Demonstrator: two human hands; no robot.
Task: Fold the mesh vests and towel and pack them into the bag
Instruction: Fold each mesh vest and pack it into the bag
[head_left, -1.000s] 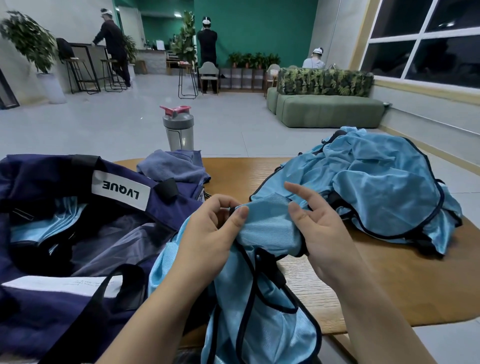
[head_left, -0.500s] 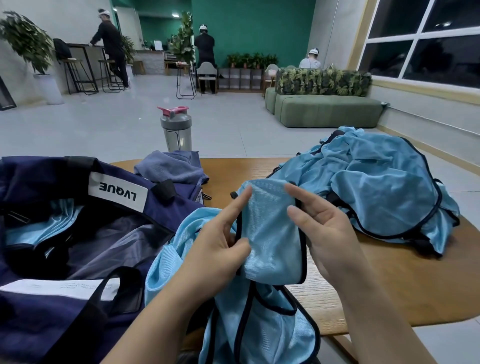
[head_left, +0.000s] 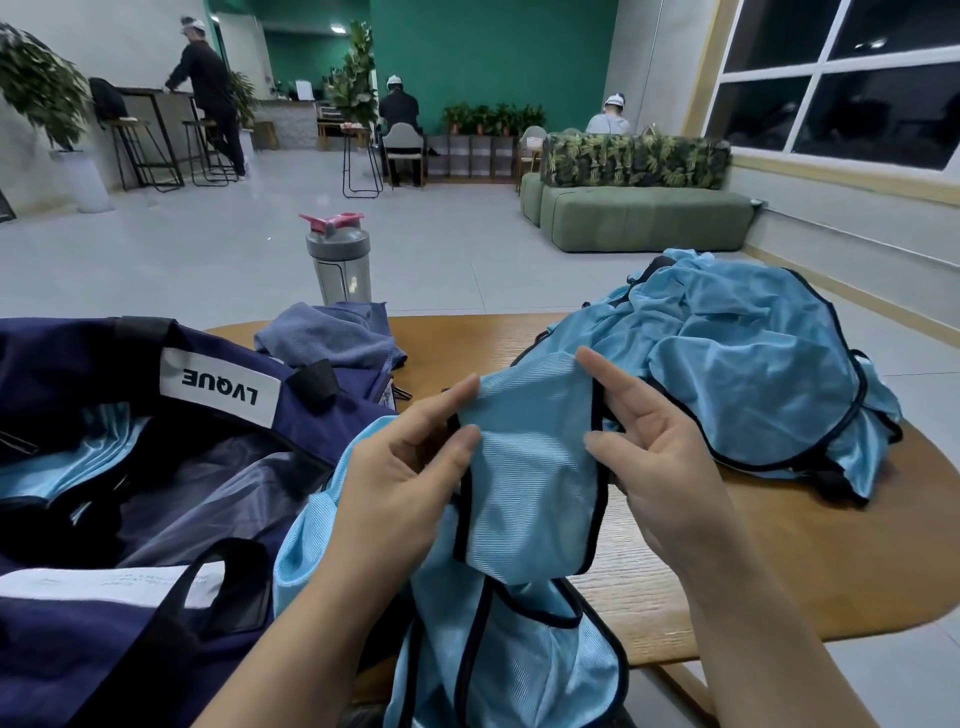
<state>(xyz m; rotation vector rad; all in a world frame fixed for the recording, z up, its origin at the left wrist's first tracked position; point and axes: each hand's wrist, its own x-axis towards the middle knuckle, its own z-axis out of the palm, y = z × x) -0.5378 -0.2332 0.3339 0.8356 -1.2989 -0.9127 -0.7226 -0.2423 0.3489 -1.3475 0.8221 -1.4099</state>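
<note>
Both hands, left hand and right hand, now pinch opposite black-trimmed edges of the light-blue mesh vest's strap, drawn flat since a second ago above the wooden table, so folding can begin beside the open navy bag.

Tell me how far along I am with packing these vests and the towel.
Early on. Light blue fabric, likely a vest, already shows inside the open navy bag. Your left hand and right hand hold one mesh vest, not yet folded. Left: the pile of vests and the towel on the table.
</note>
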